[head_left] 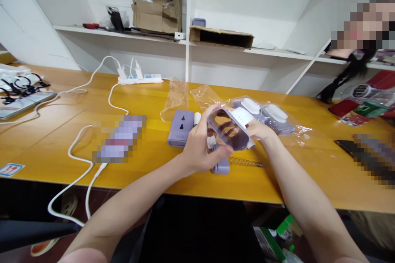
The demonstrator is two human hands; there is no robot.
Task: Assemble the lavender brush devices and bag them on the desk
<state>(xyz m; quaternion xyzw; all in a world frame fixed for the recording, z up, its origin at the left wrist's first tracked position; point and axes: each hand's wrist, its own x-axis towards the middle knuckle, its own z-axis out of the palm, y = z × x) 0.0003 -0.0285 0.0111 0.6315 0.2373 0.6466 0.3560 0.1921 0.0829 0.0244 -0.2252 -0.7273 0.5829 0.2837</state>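
2 hands, left (199,144) and right (258,128), pinching 1 translucent purple case (228,129), 1 lilac socket (180,128) beside.

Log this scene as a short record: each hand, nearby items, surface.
left hand: holds clear purple-tinted casing
right hand: holds the casing's white end
nearby: purple socket unit; coiled spring; clear plastic bag
surface: orange tabletop

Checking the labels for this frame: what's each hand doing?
Left hand: closed, holding a translucent purple plastic case.
Right hand: closed, holding the same case by its white end.
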